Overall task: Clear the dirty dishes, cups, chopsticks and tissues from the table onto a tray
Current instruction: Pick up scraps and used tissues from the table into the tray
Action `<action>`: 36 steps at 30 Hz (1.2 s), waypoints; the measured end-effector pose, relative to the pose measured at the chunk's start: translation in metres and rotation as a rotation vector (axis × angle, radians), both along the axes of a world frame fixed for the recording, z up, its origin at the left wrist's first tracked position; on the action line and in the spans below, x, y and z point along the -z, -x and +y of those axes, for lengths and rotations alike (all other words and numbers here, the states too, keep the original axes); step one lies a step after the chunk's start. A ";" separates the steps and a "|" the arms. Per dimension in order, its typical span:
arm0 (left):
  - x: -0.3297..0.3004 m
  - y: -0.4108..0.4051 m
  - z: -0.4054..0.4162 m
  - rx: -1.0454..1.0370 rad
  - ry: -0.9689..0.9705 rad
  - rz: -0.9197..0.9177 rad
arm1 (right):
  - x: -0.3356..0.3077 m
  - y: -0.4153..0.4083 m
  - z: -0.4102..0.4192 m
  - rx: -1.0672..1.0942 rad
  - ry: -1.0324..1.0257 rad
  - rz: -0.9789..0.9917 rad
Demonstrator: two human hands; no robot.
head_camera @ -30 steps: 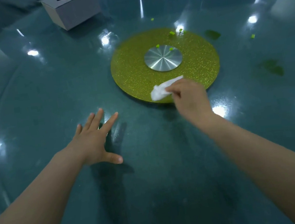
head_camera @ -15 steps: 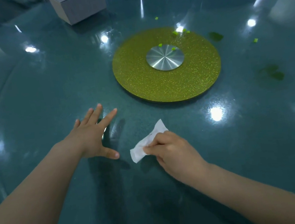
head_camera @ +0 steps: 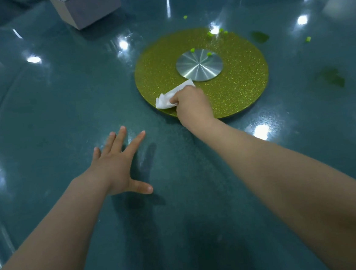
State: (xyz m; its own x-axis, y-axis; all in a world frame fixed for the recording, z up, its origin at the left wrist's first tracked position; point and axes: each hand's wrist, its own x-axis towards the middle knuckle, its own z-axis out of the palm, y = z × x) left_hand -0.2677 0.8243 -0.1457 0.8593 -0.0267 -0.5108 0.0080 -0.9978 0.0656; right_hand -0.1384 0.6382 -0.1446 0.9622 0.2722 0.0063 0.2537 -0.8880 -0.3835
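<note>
R hand gripped crumpled white tissue, pressing it onto gold turntable near edge. L hand lay flat, fingers spread, on table.

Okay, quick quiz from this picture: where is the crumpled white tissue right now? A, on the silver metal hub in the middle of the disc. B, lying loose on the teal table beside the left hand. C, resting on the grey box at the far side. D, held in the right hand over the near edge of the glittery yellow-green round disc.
D: the right hand grips the crumpled white tissue over the glittery yellow-green round disc's near-left edge.
</note>
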 end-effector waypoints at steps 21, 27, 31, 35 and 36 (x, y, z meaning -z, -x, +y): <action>-0.014 0.010 -0.042 -0.101 0.054 0.015 | -0.006 0.170 -0.113 -0.358 -0.131 0.162; -0.005 0.010 -0.045 -0.107 0.051 0.005 | -0.020 0.153 -0.227 0.086 -0.046 0.009; -0.004 0.007 -0.043 -0.117 0.058 0.009 | -0.020 0.140 -0.300 0.402 0.127 0.001; -0.001 0.009 -0.032 -0.124 0.099 -0.024 | -0.010 0.150 -0.309 0.465 0.217 -0.048; -0.001 0.009 -0.028 -0.122 0.099 -0.034 | -0.008 0.153 -0.305 0.455 0.233 -0.043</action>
